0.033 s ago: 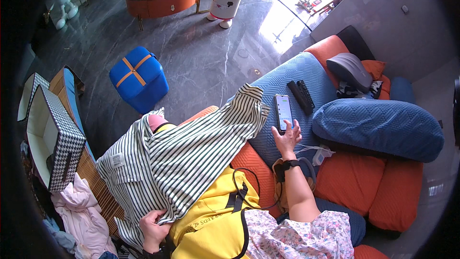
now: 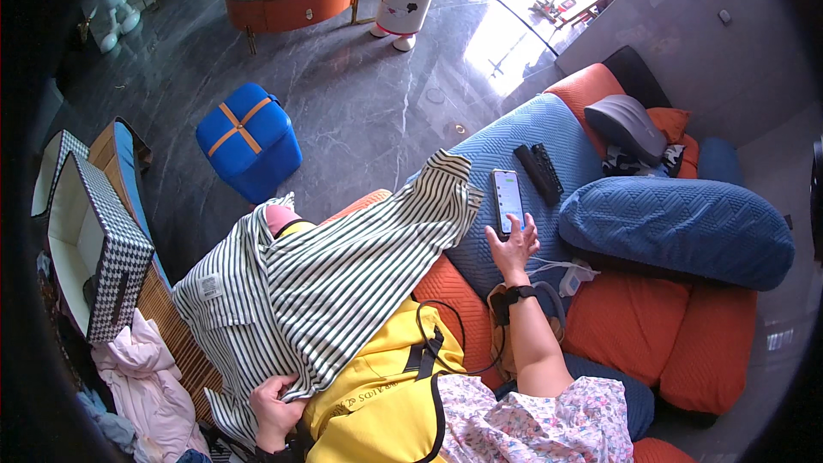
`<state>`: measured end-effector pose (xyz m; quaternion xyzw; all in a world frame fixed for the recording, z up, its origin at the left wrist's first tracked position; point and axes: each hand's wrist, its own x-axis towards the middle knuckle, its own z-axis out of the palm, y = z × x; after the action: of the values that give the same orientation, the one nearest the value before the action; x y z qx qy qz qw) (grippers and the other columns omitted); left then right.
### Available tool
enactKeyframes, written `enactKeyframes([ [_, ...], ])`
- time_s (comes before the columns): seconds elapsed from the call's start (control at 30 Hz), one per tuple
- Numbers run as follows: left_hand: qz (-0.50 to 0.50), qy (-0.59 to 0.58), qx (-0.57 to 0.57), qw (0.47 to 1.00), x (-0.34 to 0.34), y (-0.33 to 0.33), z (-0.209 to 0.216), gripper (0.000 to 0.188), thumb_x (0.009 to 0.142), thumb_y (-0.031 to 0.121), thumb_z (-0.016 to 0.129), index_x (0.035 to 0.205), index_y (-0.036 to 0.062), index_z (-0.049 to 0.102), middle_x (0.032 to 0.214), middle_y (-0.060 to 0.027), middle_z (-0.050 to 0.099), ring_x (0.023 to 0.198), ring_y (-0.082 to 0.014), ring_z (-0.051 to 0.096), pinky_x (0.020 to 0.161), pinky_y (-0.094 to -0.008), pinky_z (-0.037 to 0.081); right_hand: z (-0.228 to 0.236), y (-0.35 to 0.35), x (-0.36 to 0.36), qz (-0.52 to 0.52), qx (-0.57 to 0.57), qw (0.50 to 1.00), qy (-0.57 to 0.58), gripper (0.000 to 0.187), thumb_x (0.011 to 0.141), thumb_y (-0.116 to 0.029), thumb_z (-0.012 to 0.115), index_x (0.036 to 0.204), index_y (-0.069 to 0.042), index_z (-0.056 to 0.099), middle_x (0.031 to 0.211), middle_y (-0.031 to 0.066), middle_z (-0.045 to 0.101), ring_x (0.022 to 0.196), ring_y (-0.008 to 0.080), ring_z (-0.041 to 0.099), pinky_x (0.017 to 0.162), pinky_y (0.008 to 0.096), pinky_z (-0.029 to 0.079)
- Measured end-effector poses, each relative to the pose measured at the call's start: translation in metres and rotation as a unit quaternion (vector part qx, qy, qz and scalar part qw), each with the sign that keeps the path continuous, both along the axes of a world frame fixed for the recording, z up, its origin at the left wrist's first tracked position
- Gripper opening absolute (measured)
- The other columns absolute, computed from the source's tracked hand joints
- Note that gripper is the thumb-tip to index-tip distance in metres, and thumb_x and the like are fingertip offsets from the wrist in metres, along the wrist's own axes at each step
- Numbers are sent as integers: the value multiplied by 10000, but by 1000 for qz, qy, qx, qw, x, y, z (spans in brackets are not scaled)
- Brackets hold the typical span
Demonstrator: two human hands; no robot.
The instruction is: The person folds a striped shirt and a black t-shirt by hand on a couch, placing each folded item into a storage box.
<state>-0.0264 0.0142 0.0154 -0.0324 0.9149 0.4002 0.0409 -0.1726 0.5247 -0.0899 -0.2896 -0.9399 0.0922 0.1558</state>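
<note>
We hold our right hand [image 2: 513, 250] spread over the phone [image 2: 508, 195], long axis pointing forward from the fingers; left hand [image 2: 276, 410] pinches striped shirt [image 2: 334, 279].

Blue quilted-fabric sofa seat [image 2: 549, 127] is carrying a flat rect. blk-edged smartphone [image 2: 507, 192], w/ two long blk objects [image 2: 536, 176] lying just beside it.

We are gripping a striped shirt [image 2: 343, 274] in our left hand [image 2: 276, 411], while our right hand [image 2: 514, 251] is covering the lower end of a lit phone [image 2: 507, 195], which is lying on blue quilted upholstery [image 2: 544, 127]. A blue stool [image 2: 261, 154] is standing on the grey floor [image 2: 360, 111].
</note>
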Motion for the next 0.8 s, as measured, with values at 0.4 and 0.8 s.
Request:
enactKeyframes([
  [0.4, 0, -9, -4, 1000, -2, 1, -1, 247, 628, 147, 810, 813, 8, 725, 719, -126, 702, 635, -231, 697, 582, -306, 537, -6, 12, 0, -48, -16, 999, 18, 863, 705, -539, 754, 1370, -124, 395, 1434, 132, 330, 1367, 320, 265, 1083, 549, 201],
  [0.8, 1, -4, 6, 1000, -2, 1, 0, 243, 619, 140, 810, 811, 14, 729, 723, -129, 704, 634, -224, 700, 583, -299, 540, 10, 11, 6, -114, -100, 988, -30, 944, 704, -519, 756, 1400, -90, 282, 1359, 189, 449, 1319, 342, 361, 1093, 506, 193],
])
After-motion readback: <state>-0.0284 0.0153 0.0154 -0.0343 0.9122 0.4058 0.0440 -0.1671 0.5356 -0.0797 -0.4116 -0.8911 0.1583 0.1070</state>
